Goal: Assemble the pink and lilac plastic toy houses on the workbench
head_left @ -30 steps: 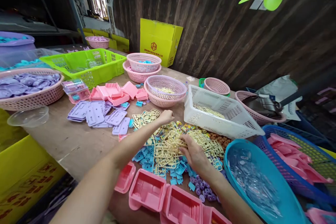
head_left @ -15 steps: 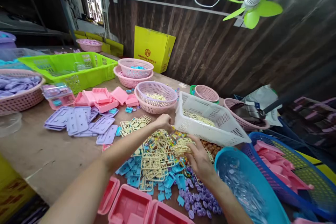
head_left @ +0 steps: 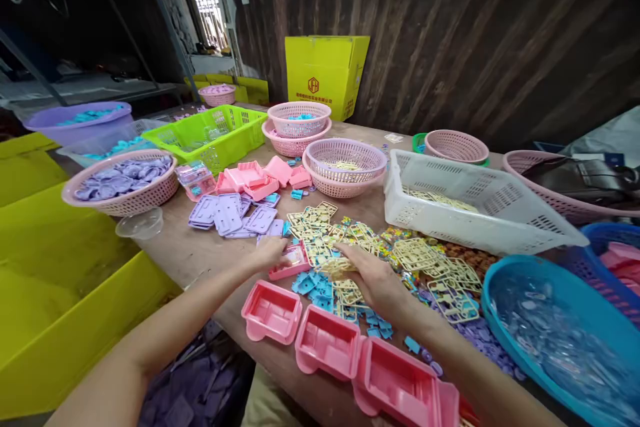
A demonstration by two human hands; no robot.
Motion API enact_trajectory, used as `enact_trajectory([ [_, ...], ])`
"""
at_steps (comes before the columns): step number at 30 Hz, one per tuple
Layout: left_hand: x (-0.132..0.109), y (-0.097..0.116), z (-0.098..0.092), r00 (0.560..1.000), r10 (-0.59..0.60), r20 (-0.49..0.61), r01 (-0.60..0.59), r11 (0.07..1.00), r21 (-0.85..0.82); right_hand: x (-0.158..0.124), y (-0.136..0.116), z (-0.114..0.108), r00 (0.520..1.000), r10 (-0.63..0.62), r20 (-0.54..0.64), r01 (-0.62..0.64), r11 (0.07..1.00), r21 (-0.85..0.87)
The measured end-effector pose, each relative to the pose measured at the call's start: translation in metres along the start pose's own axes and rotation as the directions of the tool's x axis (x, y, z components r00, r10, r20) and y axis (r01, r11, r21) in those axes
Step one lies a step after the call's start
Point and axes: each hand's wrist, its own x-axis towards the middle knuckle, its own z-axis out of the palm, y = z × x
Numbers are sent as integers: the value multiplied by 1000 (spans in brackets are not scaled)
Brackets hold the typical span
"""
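My left hand [head_left: 271,253] reaches over the left edge of a small pink tray [head_left: 287,272]. Its fingers are bent together, and whatever they hold is hidden. Pale bits lie inside that tray. My right hand [head_left: 376,275] closes on a bunch of cream plastic sprue frames [head_left: 338,268], just right of the tray. More cream sprues [head_left: 423,257] are spread over the pile on both sides. Light-blue plastic pieces [head_left: 318,289] lie under and in front of the hands. Pink box-shaped shells [head_left: 327,340] stand in a row along the near edge.
A white crate [head_left: 480,223] and a blue tub of clear parts [head_left: 543,263] stand to the right. Behind are stacked baskets [head_left: 345,180], a green crate [head_left: 240,137] and a yellow carton [head_left: 320,67]. Purple plates [head_left: 227,215] lie left, by a pink basket [head_left: 150,200].
My view has swung left. The left hand has moved from the pile's far side to the pink tray. My right hand has come left and nearer with cream sprues in it.
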Motion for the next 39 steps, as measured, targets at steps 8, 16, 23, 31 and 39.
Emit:
enact_trajectory([
  [8,6,-9,15,995,-14,-97,20,998,67,-20,-38,1,999,-37,-30,37,999,22],
  [16,12,-21,16,996,-8,-84,11,999,34,-43,-43,2,996,32,-88,-27,998,57],
  [23,2,-15,7,995,41,-92,-37,999,40,-57,-40,2,986,51,-157,-44,998,50],
  [31,-5,-11,0,989,2,-146,4,999,40,-65,-43,1,985,127,-114,-115,988,108],
  [39,-50,47,-32,961,240,-141,-246,969,-29,-69,-58,-2,993,27,-111,-17,996,91],
])
